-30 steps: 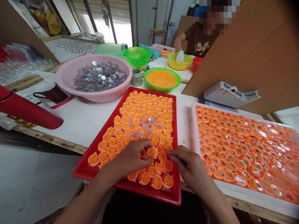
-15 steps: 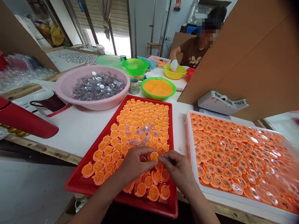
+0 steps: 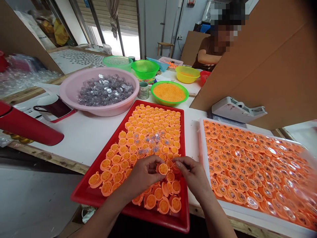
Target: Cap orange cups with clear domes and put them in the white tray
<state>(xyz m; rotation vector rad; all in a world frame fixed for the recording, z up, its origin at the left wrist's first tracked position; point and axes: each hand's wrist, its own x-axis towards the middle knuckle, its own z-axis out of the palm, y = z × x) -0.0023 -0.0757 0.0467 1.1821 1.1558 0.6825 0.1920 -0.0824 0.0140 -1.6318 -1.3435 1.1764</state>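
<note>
Between the thumb and fingers of my left hand (image 3: 146, 170) is a small orange toy cup (image 3: 163, 169), its round top facing up. My right hand (image 3: 192, 170) is just to the right, apart from that cup, thumb and index finger close together; whatever they pinch, if anything, is too small to make out. Both hands are over a red tray (image 3: 80, 195) filled with rows of similar orange cups. Several clear domed covers (image 3: 155, 140) lie on the cups in the middle of the tray.
A white tray (image 3: 201, 145) of orange pieces with shiny printed tops stands on the right. Behind are a pink basin (image 3: 66, 89) of clear covers and a green bowl (image 3: 152, 92) of orange bits. A red cylinder (image 3: 32, 125) lies left. Beyond a cardboard divider (image 3: 237, 66) sits a co-worker.
My right hand has drawn slightly right, away from the cup in my left hand. The co-worker's gloved hand has left the yellow bowl. The view has shifted slightly.
</note>
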